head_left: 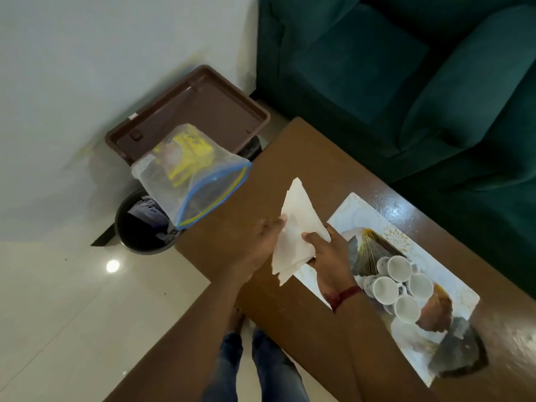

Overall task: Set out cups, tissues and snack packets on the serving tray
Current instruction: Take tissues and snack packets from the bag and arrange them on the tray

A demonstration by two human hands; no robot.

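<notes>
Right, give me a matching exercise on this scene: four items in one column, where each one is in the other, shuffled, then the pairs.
Items:
1. white cups
2. tissue
3. zip bag of yellow packets
4. brown tray

Places:
A. over the table's far end, by the bin
B. clustered on the patterned serving tray
C. behind the bin, by the wall
D. held by the left hand and right hand

Pairs: 1-B, 2-D, 3-A, 4-C

The room is dim and soft. A lamp makes a bright round spot on the floor (pixel 112 266) and shine on the counter (pixel 400 211). The plastic bag (pixel 185 175) looks blurry
</notes>
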